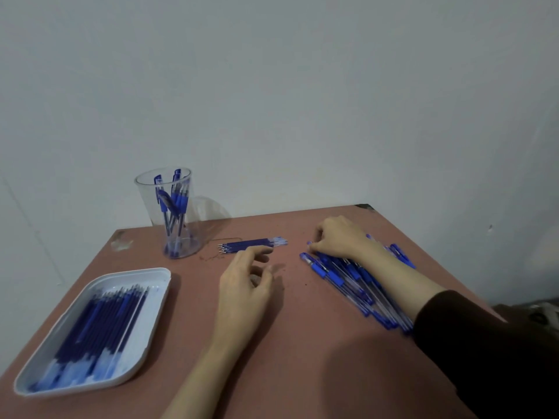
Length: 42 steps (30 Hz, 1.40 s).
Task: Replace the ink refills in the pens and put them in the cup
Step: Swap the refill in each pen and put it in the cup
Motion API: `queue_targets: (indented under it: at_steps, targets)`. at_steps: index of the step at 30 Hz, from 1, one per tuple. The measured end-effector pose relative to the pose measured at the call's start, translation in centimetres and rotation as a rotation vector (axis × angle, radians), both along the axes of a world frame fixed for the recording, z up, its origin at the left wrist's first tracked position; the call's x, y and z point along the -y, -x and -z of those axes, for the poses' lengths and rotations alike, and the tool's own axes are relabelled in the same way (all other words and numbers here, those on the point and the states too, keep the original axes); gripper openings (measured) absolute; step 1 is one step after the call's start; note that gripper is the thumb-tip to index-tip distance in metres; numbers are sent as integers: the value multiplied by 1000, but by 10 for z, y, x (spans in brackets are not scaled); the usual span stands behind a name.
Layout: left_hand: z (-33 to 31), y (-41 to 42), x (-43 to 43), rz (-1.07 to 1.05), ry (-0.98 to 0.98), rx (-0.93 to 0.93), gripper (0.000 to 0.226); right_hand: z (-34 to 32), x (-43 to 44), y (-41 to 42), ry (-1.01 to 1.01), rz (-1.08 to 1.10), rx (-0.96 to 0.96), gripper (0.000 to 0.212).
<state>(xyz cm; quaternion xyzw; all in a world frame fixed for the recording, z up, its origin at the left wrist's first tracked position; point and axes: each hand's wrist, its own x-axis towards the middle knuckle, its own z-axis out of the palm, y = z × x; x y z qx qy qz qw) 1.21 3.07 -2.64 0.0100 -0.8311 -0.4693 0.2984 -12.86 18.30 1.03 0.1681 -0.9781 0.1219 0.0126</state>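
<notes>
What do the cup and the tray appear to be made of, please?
The cup looks like clear, glossy plastic: the pens inside show through its wall. The tray looks like smooth white plastic, with rounded moulded corners and a soft sheen; coated metal cannot be ruled out.

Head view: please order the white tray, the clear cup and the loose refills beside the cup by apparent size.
1. White tray, largest, though it is nearest the camera.
2. Clear cup.
3. Loose refills, smallest.

Reddish table (pixel 193 300): cup (pixel 148 193), tray (pixel 158 313), loose refills (pixel 251 245), pen pile (pixel 348 278).
</notes>
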Motion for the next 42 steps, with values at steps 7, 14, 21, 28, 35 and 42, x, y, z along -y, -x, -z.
queue_targets:
  at_steps: [7,14,21,28,35,42]
  targets:
    - [-1,1,0,3,-23,11,28,0,0,5,213,32,-6,16]
    - [1,2,0,21,-40,43,27,-1,-1,0,153,-37,-12,24]
    - [6,5,0,34,53,92,21,4,16,3,13,-49,-14,31]
    - [6,7,1,33,20,83,22,-11,14,-2,240,-43,-16,26]
    - [-6,0,22,-102,-141,-60,28,-38,42,-49,506,-261,-34,14]
    - [-9,-9,50,-305,-181,-228,29,17,101,-84,804,-175,432,18]
